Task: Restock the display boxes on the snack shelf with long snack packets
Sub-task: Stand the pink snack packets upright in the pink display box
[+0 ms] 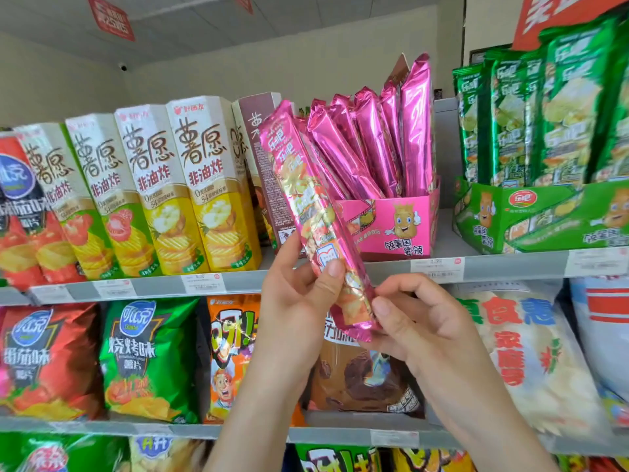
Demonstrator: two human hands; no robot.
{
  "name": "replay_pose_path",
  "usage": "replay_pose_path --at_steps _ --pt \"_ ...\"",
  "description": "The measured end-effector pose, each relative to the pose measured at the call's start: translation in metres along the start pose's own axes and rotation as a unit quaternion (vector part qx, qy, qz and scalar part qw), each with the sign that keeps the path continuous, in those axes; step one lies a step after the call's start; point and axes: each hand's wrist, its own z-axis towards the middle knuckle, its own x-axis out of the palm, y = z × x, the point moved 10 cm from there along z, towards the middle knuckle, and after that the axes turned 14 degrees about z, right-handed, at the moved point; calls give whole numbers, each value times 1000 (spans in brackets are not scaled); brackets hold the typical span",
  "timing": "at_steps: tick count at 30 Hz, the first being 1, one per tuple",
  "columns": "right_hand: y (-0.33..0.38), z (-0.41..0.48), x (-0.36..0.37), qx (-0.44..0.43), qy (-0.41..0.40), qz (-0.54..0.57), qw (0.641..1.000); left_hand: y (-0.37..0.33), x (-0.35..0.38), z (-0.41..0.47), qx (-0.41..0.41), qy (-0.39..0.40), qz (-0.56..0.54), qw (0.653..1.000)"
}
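Long pink foil snack packet (pixel 315 212) tilted upright, before pink display box (pixel 391 223) — half-filled, leaning packets

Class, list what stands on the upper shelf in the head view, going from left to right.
Tomato chip boxes → yellow chip boxes → brown box → pink display box → green display box.

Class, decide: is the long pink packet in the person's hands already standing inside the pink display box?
No, the left hand and right hand hold the pink packet outside the pink display box.
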Motion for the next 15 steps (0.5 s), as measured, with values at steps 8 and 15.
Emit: replay_pose_path --at_steps 8,15 --pt "-3 2 -5 -8 -16 8 1000 -1 13 -2 -1 37 26 999" --pt "16 -5 0 -110 -34 -98 988 -6 0 -1 12 -19 8 1000"
